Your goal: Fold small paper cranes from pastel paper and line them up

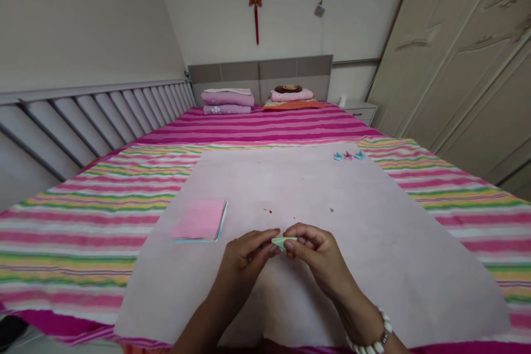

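A small piece of folded light-green paper [281,243] is held between my two hands, low over the front middle of the white sheet. My left hand [248,251] pinches its left end between thumb and fingers. On the other end, my right hand [312,249] grips with its thumb across the near face and its fingers curled behind. The fingers cover part of the paper's outline. A white beaded bracelet [375,337] circles my right wrist. To the left lies a stack of square paper [201,220], pink on top with blue edges showing beneath.
The white sheet [394,287] lies on a bed with a striped cover [83,232]. Two blue folded paper figures and a pink one [348,155] sit at its far right. A tiny red-tipped piece [268,211] lies mid-sheet. Folded bedding [228,98] rests by the headboard.
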The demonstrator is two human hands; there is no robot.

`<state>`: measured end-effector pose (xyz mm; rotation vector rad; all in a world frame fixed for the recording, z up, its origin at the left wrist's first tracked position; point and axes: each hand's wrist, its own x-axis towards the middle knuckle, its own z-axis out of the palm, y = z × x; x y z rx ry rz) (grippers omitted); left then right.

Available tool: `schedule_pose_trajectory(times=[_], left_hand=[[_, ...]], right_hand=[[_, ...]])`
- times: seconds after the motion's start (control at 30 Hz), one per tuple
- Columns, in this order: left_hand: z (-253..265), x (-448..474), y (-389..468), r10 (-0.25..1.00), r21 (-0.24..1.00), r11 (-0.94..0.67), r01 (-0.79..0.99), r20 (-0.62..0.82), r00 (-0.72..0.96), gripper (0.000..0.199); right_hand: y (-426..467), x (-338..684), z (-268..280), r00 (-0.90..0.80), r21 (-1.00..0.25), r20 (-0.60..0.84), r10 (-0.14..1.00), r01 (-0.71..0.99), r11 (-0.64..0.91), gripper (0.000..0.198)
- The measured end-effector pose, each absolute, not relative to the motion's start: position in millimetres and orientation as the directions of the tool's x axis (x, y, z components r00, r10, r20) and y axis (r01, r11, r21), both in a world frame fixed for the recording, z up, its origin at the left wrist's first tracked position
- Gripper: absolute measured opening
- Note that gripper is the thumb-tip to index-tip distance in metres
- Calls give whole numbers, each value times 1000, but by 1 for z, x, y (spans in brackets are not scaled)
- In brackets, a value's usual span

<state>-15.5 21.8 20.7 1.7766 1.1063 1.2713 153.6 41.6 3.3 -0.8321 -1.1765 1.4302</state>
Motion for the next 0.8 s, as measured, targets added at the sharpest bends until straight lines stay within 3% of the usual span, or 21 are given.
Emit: schedule_pose_trajectory(times=[0.2, 0.47, 0.6, 0.8], left_hand=[[21, -17, 23, 892, 863, -445, 237, 407, 196, 20], [26, -13, 18, 963, 967, -227, 116, 205, 175, 15], [22, -10, 17, 952, 970, -234, 65, 215, 216, 24], [22, -6, 18, 976, 966, -206, 154, 191, 107, 9]], right_hand=[[41, 153, 2, -242, -949, 80, 967, -315, 0, 19], [39, 153, 6, -284, -959, 96, 954, -284, 12, 15], [39, 153, 9, -252, -953, 128, 959, -300, 49, 13], [38, 149, 5, -227, -948, 132, 965, -314, 56, 14]])
